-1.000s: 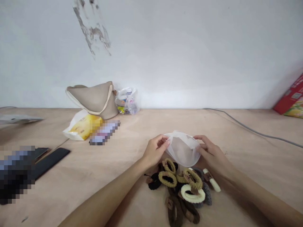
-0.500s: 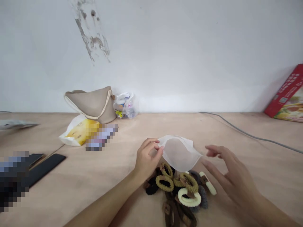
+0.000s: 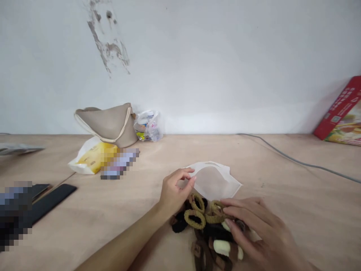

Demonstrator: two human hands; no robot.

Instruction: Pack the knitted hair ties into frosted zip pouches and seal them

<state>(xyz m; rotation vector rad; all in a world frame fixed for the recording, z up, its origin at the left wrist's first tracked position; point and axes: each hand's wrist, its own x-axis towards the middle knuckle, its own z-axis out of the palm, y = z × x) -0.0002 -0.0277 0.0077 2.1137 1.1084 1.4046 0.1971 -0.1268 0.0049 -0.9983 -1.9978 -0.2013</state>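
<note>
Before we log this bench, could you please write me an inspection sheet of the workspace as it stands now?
Surface: light plywood tabletop, with a few small dark marks.
Job's things: translucent white pouch at the near edge of a pile of fabric hair ties in olive, black, cream and brown.
Hands: left hand, fingers at the pouch's edge; right hand over the hair ties.
Clutter: beige bag, clear plastic bag, yellow-and-white plastic bag, black flat case; pixelated items cannot be identified.
Cables: grey cable running along the right.
Surroundings: scuffed white wall; red box leaning against it.
</note>
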